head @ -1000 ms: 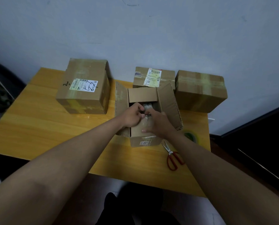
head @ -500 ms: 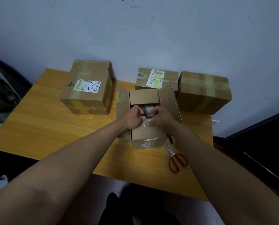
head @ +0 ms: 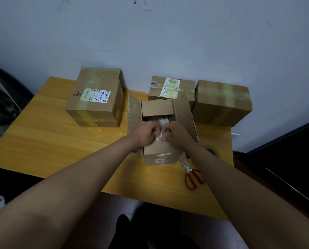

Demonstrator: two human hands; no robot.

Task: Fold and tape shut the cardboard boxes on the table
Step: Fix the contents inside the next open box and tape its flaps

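An open cardboard box stands in the middle of the wooden table, its side flaps and far flap raised. Something white lies inside it. My left hand and my right hand meet over the box's near flap, fingers curled. Between them they pinch a small piece of clear tape or film at the flap's edge. A roll of tape lies to the right of the box, partly hidden by my right forearm. Red-handled scissors lie near the table's front edge.
Three taped boxes stand along the back: a large one with a label at the left, a labelled one behind the open box, another at the right. A wall rises right behind the table. Dark furniture flanks both sides.
Both hands have drawn closer together over the near flap and now pinch the clear strip. The view has shifted slightly; the roll of tape shows again beside my right forearm.
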